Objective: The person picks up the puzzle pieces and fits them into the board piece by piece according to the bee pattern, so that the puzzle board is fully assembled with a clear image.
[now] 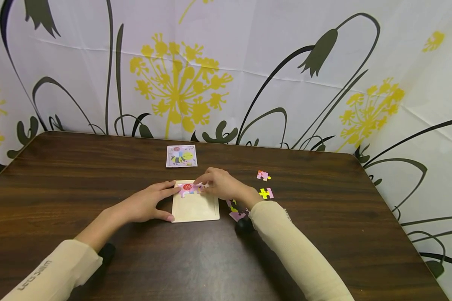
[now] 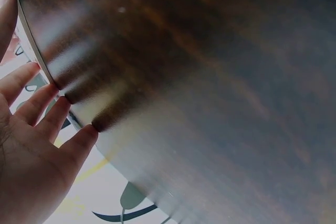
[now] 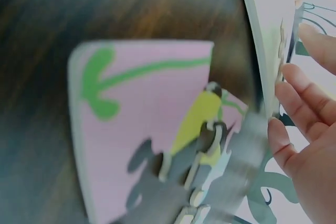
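A pale square puzzle tray (image 1: 196,209) lies on the table, with pink jigsaw pieces (image 1: 187,187) along its far side, one bearing a red round shape. My left hand (image 1: 145,203) rests at the tray's left edge, its fingers at the far part and its thumb by the near corner. With thumb and index finger, my right hand (image 1: 224,184) pinches a puzzle piece (image 1: 200,189) at the far row, partly covered by the fingers. In the right wrist view, the other fingers of the right hand (image 3: 307,124) lie along the tray's side.
Loose pieces (image 1: 237,215) lie right of the tray, partly under the right wrist. Two more, a pink one (image 1: 263,175) and a yellow-and-pink one (image 1: 265,193), sit farther right. Behind the tray is a picture card (image 1: 181,156) with a bee. A patterned curtain (image 1: 263,83) hangs behind the brown table (image 1: 165,267).
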Action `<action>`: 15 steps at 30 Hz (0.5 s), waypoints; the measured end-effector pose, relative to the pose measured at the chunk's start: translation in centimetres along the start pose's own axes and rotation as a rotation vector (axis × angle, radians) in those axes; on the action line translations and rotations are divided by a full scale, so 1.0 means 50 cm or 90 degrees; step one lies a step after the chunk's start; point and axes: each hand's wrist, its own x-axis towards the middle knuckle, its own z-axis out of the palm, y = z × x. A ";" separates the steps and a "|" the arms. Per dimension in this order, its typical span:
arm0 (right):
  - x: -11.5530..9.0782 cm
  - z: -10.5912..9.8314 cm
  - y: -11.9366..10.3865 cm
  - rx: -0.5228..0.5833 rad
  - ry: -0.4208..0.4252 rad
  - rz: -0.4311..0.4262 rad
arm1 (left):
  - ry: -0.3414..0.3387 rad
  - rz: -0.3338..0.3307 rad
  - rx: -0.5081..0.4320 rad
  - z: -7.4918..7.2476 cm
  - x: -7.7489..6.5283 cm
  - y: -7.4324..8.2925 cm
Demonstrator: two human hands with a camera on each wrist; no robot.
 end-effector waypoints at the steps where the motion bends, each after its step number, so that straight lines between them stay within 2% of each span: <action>1: -0.001 -0.002 0.001 0.007 0.000 -0.004 | -0.001 -0.002 0.000 0.000 0.000 0.000; 9: -0.018 -0.021 0.019 0.051 0.010 -0.014 | 0.002 -0.002 -0.002 0.002 -0.001 0.000; 15: -0.038 -0.046 0.042 0.072 0.019 0.010 | 0.004 -0.005 -0.004 0.003 -0.001 -0.001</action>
